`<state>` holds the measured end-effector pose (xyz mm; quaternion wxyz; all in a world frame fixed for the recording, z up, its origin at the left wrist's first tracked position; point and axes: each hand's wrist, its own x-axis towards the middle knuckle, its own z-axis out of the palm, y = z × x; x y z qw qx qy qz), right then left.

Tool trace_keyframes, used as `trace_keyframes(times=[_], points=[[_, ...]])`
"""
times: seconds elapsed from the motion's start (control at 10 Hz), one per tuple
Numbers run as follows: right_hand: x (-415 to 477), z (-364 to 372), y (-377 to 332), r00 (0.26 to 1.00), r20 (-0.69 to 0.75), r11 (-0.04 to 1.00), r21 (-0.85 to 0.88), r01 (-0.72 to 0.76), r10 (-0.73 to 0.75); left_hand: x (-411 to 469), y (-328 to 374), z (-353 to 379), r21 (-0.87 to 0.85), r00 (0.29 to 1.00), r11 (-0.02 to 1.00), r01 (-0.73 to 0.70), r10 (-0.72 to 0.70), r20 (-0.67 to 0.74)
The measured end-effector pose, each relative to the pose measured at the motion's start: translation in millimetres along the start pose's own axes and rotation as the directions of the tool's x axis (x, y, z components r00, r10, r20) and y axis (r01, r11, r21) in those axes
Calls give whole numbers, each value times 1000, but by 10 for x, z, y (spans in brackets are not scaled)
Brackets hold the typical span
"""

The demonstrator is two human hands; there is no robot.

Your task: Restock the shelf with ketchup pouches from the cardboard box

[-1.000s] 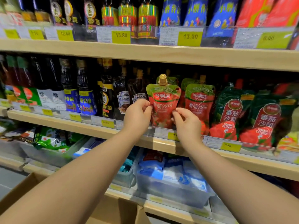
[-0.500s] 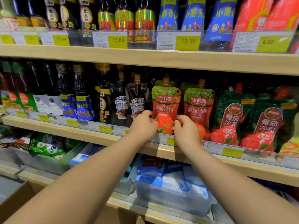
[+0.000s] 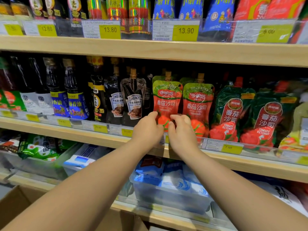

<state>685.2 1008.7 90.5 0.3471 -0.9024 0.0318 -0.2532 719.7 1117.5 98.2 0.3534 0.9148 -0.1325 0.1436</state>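
a big wooden shelf [image 3: 100, 140] with a red ketchup pouch [image 3: 166, 99] held by two hands
a brown cardboard box [image 3: 15, 202] sits low on the left, under the arms. the ketchup pouch stands up at the front of the shelf, between a dark heinz pouch [image 3: 134, 100] and another red pouch [image 3: 198, 100]. the left hand [image 3: 147, 130] and right hand [image 3: 181, 132] curl their fingers on its bottom part, pinching it from each side.
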Motion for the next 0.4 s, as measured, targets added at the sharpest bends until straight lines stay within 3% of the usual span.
trace_keyframes(times=[0.2,0.4], points=[[14,39,14,1000,2,1000,-5,-15,15,45,-35,3,29,1000,999,14,-14,3],[-92,52,21,976,-167,987,54,154,-143,6,-121,-17,-158,997,987,-11,-2,-83]])
